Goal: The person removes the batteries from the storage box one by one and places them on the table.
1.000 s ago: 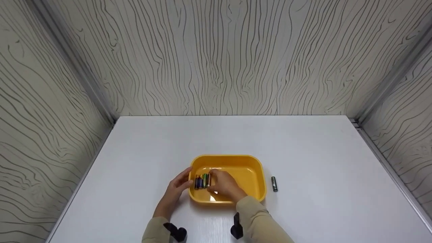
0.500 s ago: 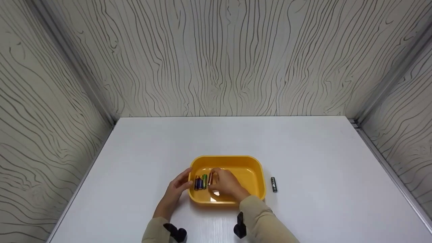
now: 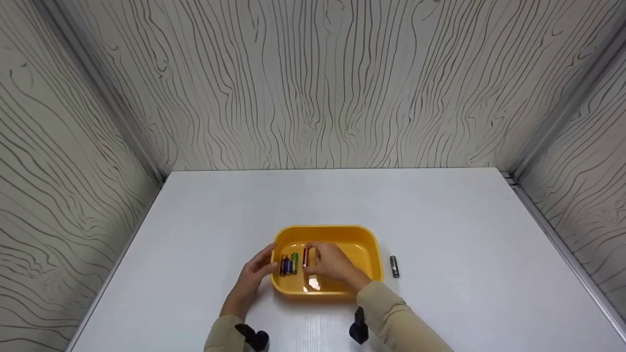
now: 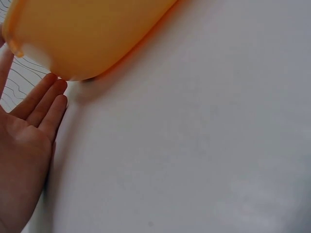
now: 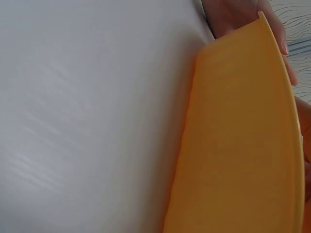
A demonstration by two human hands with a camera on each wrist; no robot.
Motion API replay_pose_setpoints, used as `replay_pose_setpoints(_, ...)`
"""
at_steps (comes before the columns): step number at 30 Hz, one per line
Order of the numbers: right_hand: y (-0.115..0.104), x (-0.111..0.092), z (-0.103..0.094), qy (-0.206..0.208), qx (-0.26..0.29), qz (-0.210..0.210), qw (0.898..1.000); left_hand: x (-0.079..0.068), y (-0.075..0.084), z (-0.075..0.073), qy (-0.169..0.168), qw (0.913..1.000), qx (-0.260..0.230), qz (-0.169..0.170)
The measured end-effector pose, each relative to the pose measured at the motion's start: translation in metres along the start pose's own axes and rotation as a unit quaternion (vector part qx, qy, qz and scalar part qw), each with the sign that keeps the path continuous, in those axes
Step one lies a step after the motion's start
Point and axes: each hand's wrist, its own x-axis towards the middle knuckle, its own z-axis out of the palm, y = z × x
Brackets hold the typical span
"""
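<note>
Pale wall panels [image 3: 293, 88] printed with dark wavy wood-grain lines rise behind and at both sides, meeting at grey metal corner strips. A broad, flat white tabletop [image 3: 220, 205] reaches their foot; its back, left and right edges show, while its near edge lies outside the head view. On it, well in from those 3 edges, sits a shallow yellow-orange tray [image 3: 327, 233] with rounded corners and a raised rim. White surface stretches widely to its left and right and behind it, with a narrower strip visible in front.

2 padded beige sleeves [image 3: 401, 322] enter from below, each with a black wrist-worn device [image 3: 359, 331]. The left hand [image 3: 254, 274] rests against the tray's left end, fingers extended along its outside and thumb at the rim. The right hand [image 3: 332, 261] reaches over the near rim, thumb and fingertips pinching a slim red cylindrical battery [image 3: 305, 257] inside the tray; whether it touches the floor I cannot tell.

Just left of it, with a small gap, 3 batteries lie side by side near the left wall: a dark purplish one [image 3: 283, 265], a blue one [image 3: 288, 265] and a green one [image 3: 294, 263]. Most of the tray floor's open room is to their right, partly under the right hand. Outside, just beyond the right rim, a dark battery with silvery markings [image 3: 394, 266] lies on the tabletop, apart from the tray.
</note>
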Motion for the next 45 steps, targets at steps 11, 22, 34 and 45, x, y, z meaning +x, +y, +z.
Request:
replay_pose_setpoints(11, 0.001, -0.015, -0.016, -0.006, 0.004, -0.043, 0.999, -0.001, 0.001, 0.0, 0.001, 0.9999, -0.012, -0.01)
replay_pose_setpoints(22, 0.011, -0.031, -0.029, -0.005, 0.018, -0.062, 0.998, -0.001, 0.003, 0.001, 0.009, 0.9998, -0.013, -0.015)
replay_pose_setpoints(34, 0.026, -0.046, -0.044, 0.019, 0.028, -0.081, 0.996, 0.0, 0.003, 0.002, 0.008, 0.9997, -0.019, -0.014)
replay_pose_setpoints(45, 0.04, -0.059, -0.063, 0.043, 0.034, -0.092, 0.994, 0.001, -0.002, 0.001, 0.006, 1.0, -0.004, -0.007)
